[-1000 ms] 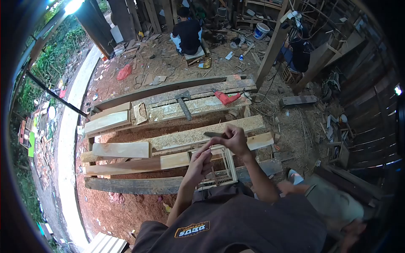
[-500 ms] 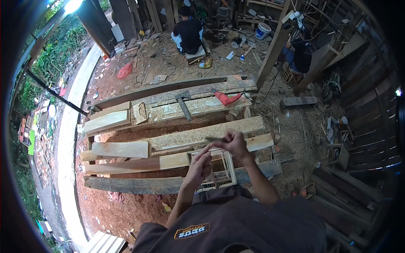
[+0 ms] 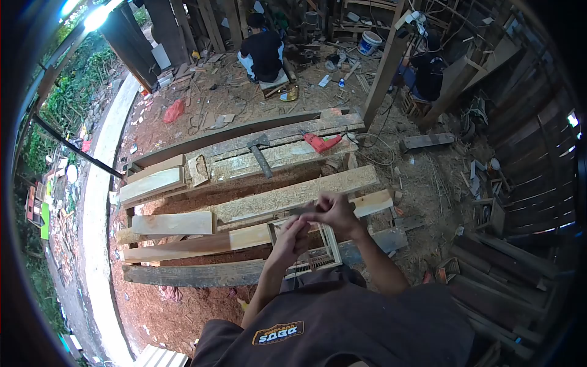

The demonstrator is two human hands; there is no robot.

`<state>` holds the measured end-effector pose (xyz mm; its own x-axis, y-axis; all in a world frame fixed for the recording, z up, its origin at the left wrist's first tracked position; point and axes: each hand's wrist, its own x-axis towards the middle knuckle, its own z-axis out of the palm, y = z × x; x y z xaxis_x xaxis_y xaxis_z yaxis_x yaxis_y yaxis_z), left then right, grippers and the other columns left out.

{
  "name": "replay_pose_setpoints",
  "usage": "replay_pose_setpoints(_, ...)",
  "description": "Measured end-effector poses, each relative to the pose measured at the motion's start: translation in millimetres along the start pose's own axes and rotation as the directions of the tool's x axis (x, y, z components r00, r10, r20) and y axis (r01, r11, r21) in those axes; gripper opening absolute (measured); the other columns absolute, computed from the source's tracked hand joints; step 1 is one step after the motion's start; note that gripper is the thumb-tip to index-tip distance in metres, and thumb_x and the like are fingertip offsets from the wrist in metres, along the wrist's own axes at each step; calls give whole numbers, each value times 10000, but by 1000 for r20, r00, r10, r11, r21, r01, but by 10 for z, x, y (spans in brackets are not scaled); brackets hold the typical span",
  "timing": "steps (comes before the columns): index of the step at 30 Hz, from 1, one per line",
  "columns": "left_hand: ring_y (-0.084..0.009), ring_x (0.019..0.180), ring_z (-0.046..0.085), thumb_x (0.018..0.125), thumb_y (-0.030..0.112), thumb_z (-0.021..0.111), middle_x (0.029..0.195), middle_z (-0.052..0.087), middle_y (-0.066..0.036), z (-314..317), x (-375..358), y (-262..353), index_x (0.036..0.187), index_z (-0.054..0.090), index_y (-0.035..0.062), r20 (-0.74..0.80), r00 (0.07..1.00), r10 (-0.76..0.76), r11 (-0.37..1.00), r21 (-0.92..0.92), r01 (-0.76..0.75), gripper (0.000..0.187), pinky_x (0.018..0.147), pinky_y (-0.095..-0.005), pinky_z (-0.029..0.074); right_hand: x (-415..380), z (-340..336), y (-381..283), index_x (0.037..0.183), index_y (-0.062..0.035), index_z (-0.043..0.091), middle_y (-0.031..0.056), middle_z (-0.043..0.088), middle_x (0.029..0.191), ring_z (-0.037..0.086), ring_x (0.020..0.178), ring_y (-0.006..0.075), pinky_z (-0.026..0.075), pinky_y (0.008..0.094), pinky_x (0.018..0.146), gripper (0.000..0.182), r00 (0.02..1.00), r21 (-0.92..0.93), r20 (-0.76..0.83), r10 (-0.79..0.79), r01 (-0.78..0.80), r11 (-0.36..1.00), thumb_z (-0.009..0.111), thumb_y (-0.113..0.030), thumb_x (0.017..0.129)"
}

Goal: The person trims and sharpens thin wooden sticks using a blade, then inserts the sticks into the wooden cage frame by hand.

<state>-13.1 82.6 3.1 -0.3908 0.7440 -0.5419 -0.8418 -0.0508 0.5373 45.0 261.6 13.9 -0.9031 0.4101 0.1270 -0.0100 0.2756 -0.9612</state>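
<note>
My right hand [image 3: 333, 214] grips a small dark blade [image 3: 301, 211] whose tip points left. My left hand [image 3: 290, 237] is pinched on a thin stick that runs up toward the blade; the stick is mostly hidden by my fingers. Both hands meet above a small pale wooden cage frame [image 3: 315, 248] that stands on a dark beam [image 3: 195, 274] in front of me. Sawdust-covered planks [image 3: 287, 196] lie just beyond the hands.
A hammer [image 3: 260, 153] and a red power drill [image 3: 322, 142] lie on the far planks. Pale boards [image 3: 174, 223] rest at left. One person [image 3: 263, 52] sits at the back, another [image 3: 425, 73] by a wooden post [image 3: 382, 70]. Timber is stacked at right [image 3: 501, 269].
My view has shifted slightly; the planks sit a little higher and further left in frame. The hands stay together over the cage frame, with the blade drawn in closer to the left fingers.
</note>
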Motion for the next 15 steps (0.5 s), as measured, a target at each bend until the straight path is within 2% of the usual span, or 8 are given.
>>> replay_pose_setpoints(1, -17, 459, 245, 1048, 218, 484, 649, 292, 91, 75, -53, 68, 1396, 498, 185, 62, 998, 28, 1000, 1, -28, 349, 392, -200, 172, 20, -25, 7, 622, -132, 330, -85, 310, 607, 296, 588, 36, 229, 268, 487, 647, 998, 43, -43, 41, -39, 998, 931, -359, 689)
replay_pose_setpoints(2, -19, 457, 247, 1048, 221, 485, 649, 296, 90, 113, -84, 107, 1347, 531, 182, 122, 991, 58, 998, 2, -59, 305, 391, -201, 172, 61, -115, -31, 616, -112, 350, -74, 315, 597, 305, 590, 48, 272, 273, 479, 650, 993, 100, -94, 73, -63, 993, 936, -387, 672)
replay_pose_setpoints(6, -16, 447, 243, 1050, 225, 483, 645, 306, 95, 31, -38, 61, 1126, 538, 179, 150, 989, 10, 999, 49, -17, 105, 387, -201, 166, -61, -48, -51, 619, -101, 353, -72, 300, 597, 296, 581, 56, 256, 284, 475, 664, 998, -119, 66, 3, 5, 993, 942, -406, 653)
replay_pose_setpoints(8, -12, 443, 240, 1050, 229, 484, 640, 304, 100, 53, -36, 72, 1047, 518, 179, 141, 990, -16, 996, 90, 3, 61, 385, -201, 164, -55, -105, 41, 619, -99, 356, -71, 300, 594, 294, 578, 60, 252, 289, 476, 666, 999, -82, 37, 2, 1, 997, 943, -412, 649)
replay_pose_setpoints(11, -11, 439, 245, 1049, 236, 489, 632, 299, 103, 43, 1, 108, 1091, 534, 185, 151, 988, 37, 993, 107, -53, 80, 384, -202, 167, -44, -143, -39, 614, -93, 361, -69, 300, 592, 296, 579, 60, 248, 293, 480, 666, 998, -95, -45, 53, -57, 994, 942, -417, 648)
replay_pose_setpoints(13, -10, 438, 243, 1050, 241, 491, 626, 297, 103, 45, 14, 125, 1066, 528, 196, 157, 987, 27, 990, 131, -48, 60, 382, -201, 165, -64, -89, -58, 613, -93, 362, -70, 303, 592, 298, 580, 57, 248, 290, 480, 663, 994, -81, -86, 63, -70, 994, 942, -412, 650)
replay_pose_setpoints(15, -10, 438, 241, 1051, 237, 488, 626, 299, 103, 24, 5, 99, 1053, 522, 201, 153, 988, 1, 987, 158, -25, 49, 380, -200, 163, -81, -83, -92, 615, -96, 366, -65, 307, 588, 301, 576, 56, 250, 289, 475, 658, 999, -90, -53, -7, 3, 996, 942, -412, 650)
